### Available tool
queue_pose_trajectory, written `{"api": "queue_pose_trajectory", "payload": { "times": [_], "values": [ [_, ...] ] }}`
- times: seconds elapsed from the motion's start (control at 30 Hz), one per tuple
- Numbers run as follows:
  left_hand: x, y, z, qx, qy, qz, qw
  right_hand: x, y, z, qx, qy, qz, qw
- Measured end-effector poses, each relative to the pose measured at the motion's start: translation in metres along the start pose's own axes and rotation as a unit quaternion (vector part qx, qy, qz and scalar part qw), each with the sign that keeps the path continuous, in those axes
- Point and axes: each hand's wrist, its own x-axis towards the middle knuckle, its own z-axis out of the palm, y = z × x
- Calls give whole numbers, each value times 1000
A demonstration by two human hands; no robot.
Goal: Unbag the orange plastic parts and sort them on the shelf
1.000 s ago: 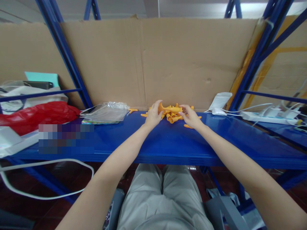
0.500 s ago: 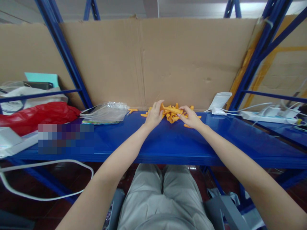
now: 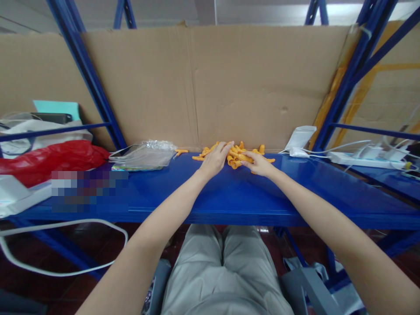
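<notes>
A heap of small orange plastic pieces (image 3: 239,154) lies at the back of the blue shelf (image 3: 229,192), against the cardboard wall. My left hand (image 3: 215,161) rests on the heap's left side, fingers stretched forward over the pieces. From the right, my right hand (image 3: 259,163) reaches in with its fingertips among the pieces; whether they pinch one I cannot make out. One stray orange piece (image 3: 180,151) lies apart to the left.
A clear plastic bag (image 3: 144,154) lies left of the heap, and a red bag (image 3: 49,158) further left. A white pouch (image 3: 300,139), cables and a power strip (image 3: 364,161) sit to the right. Blue rack posts (image 3: 341,87) flank the cardboard backing (image 3: 229,83).
Both hands have moved in over the heap. The left hand's fingers, earlier curled round a raised orange piece, now lie stretched out, and the pieces lie lower and flatter.
</notes>
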Motion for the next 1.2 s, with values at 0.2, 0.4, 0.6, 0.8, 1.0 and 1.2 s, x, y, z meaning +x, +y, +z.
{"api": "queue_pose_trajectory", "payload": {
  "times": [0.2, 0.4, 0.6, 0.8, 1.0, 1.2],
  "values": [
    [2, 1, 1, 0, 15, 0, 1000, 4, 6, 4, -17, 37, -12, 999],
    [2, 2, 1, -5, 17, -12, 1000, 4, 0, 5, -47, 61, -24, 997],
    [0, -2, 3, -10, 22, -5, 1000, 0, -11, -1, -46, 45, -18, 998],
    [-1, -1, 7, 2, 14, 36, 999, -2, -26, -8, -30, -23, 33, 999],
    [-2, 3, 12, 33, -2, 56, 998, -3, -33, -5, 95, -183, 109, 972],
    [2, 2, 12, 33, 8, 77, 996, -1, -41, -8, 23, -153, 118, 981]
  ]
}}
